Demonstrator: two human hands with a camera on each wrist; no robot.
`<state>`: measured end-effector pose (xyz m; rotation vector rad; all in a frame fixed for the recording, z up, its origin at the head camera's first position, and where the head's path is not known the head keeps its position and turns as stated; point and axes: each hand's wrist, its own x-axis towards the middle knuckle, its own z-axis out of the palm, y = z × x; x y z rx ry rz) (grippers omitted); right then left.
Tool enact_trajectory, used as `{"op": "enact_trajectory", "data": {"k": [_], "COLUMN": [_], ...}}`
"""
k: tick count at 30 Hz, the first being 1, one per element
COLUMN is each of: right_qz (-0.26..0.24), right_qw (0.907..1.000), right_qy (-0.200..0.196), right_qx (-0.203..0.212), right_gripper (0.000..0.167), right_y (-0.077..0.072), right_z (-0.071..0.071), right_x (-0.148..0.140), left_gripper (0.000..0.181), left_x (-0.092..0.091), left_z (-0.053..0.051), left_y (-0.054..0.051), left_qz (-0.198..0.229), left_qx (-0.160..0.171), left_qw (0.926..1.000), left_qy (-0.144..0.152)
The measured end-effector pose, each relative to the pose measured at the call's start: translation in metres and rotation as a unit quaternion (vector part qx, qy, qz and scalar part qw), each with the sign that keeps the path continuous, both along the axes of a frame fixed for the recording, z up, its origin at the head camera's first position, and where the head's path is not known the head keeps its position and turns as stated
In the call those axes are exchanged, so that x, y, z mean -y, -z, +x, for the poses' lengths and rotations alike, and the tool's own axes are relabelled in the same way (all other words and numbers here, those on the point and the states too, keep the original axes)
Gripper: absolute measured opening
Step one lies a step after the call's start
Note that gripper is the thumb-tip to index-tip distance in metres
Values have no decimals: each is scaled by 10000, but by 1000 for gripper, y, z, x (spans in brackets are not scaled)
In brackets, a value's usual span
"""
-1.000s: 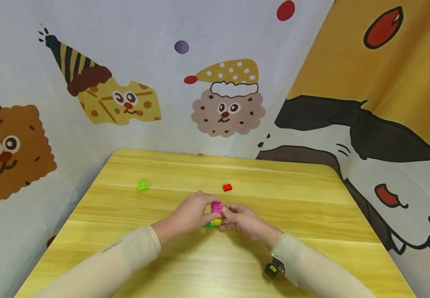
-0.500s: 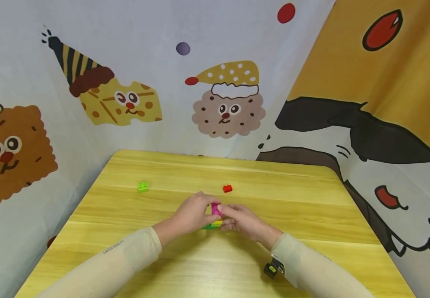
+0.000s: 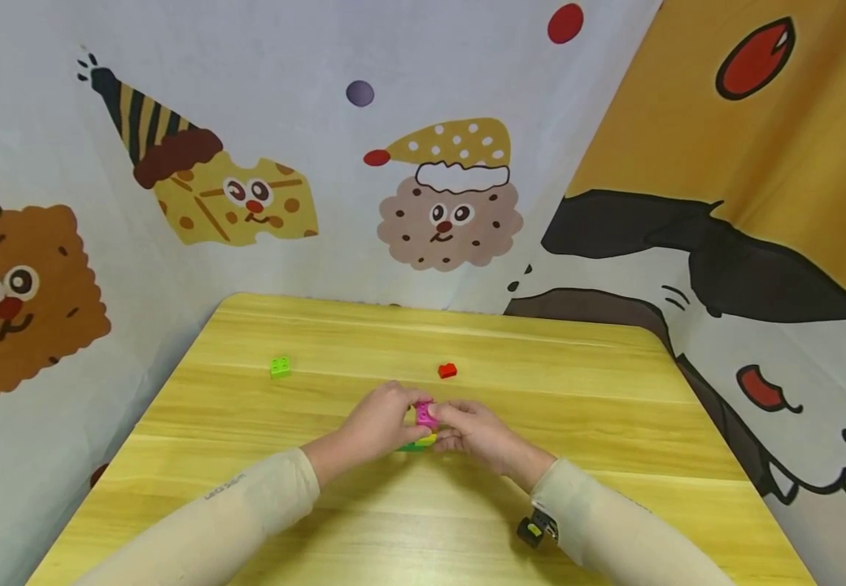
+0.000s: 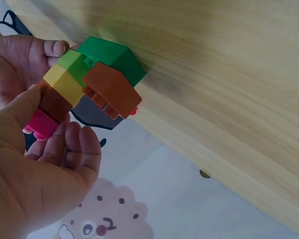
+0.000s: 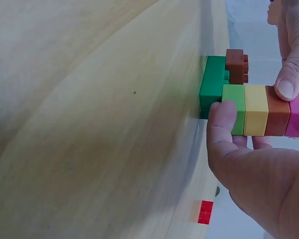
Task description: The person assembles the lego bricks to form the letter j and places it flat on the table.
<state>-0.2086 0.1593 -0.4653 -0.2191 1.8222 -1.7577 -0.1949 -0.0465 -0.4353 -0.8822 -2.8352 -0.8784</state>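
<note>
Grip, head view: L hand (image 3: pixel 379 417) pinches brick stack (image 3: pixel 426 422) btwn thumb & fingers; R hand (image 3: pixel 483 436) holds it from other side, thumb on pink brick (image 3: pixel 424 415) at top.
Change vs 1 s ago: R thumb was beside pink brick, now lies over its R edge & hides part of it; L hand approx. same spot.
Stack, head view: btwn both hands on table (image 3: pixel 408 521), yellow layer (image 3: pixel 427 440) & green base (image 3: pixel 414 447) showing below pink.
Loose bricks, head view: lime brick (image 3: pixel 280 368) off to L, red brick (image 3: pixel 448 371) just beyond hands; both same spots as before.
Grip, L wrist view: L thumb on brown layer (image 4: pixel 55 102), fingers curled nr pink.
Order, L wrist view: green base, lime layer (image 4: pixel 74 65), yellow, brown, pink; 2nd brown brick (image 4: pixel 112 89) also on green, beside tower.
Grip, R wrist view: R fingertip touches lime layer; L thumb on brown layer.
Base, R wrist view: green at tabletop; red brick well apart.
</note>
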Motion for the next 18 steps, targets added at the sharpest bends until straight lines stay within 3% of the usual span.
{"op": "enact_trajectory", "data": {"k": [18], "right_qz": [19], "right_qw": [10000], "right_qy": [1], "right_qx": [49], "right_gripper": [60], "right_y": [-3], "right_z": [0], "right_x": [1], "left_gripper": [36], "left_x": [3], "left_z": [-2], "left_y": [2], "left_qz": [542], "left_qx": [575], "left_qw": [9967], "left_qy": [-161]}}
